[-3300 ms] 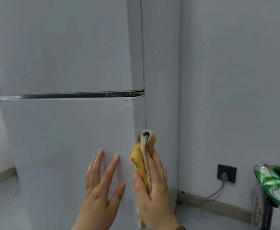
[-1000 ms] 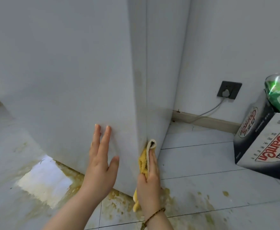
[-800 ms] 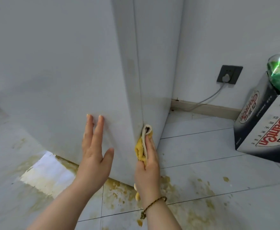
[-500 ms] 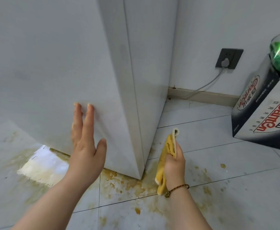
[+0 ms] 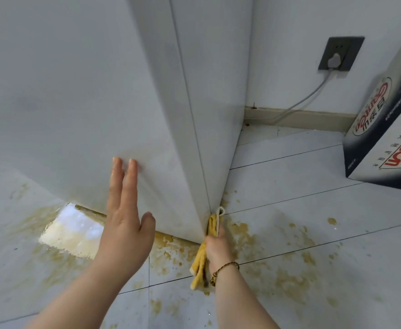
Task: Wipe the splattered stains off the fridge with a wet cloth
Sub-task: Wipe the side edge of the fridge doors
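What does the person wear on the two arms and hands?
Both forearms are bare: no sleeve shows. The left hand and the right hand wear no gloves. Around the right wrist sits a thin braided brown cord bracelet with a small dangling end. Whether any finger bears a ring is too small to tell.

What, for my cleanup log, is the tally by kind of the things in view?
Hands: 2, the left hand and the right hand
Fridge: 1
Yellow cloth: 1
Wall socket: 1
Cardboard box: 1
Total: 6
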